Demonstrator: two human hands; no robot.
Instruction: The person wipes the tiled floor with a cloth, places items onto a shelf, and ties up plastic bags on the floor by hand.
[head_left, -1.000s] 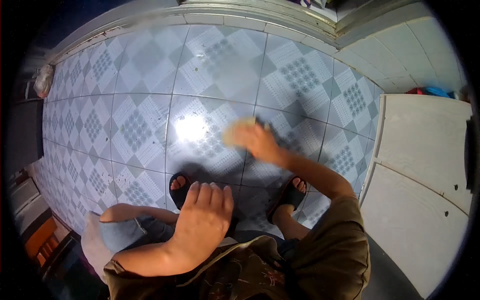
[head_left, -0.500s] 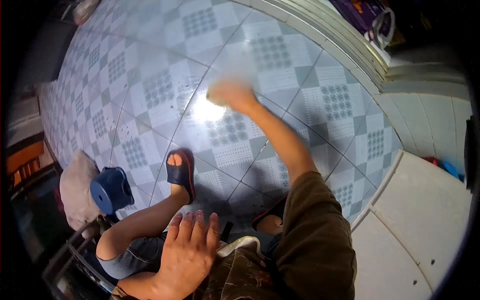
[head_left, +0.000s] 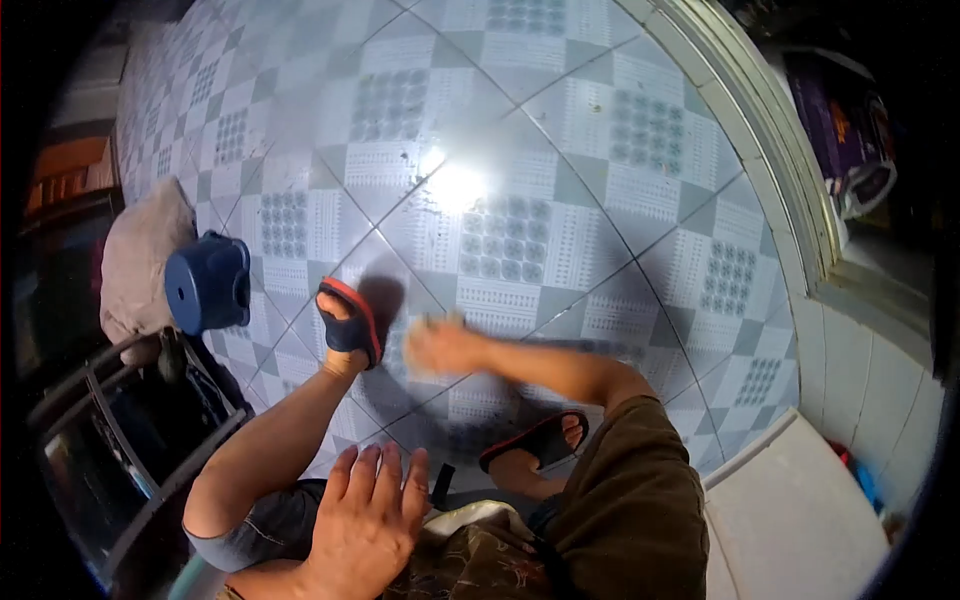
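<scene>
Pale pad [head_left: 411, 345], one: seen blurred, low on or just over the tiled floor [head_left: 600, 285], beside the left sandal [head_left: 347, 327]. Right hand [head_left: 448, 347]: laid over the pad; how far its grip is closed cannot be told. Left hand [head_left: 367, 512]: fingers extended, nothing seen held. Handling, as judged: pad best kept flat, pressure even, sandal avoided.

Blurred right hand [head_left: 445, 346] over tiled floor [head_left: 570, 215], left hand [head_left: 365, 520] palm-down, sandals [head_left: 350, 328]

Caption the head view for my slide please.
Right hand blurred over patterned floor tiles, left hand nearer the body.
</scene>
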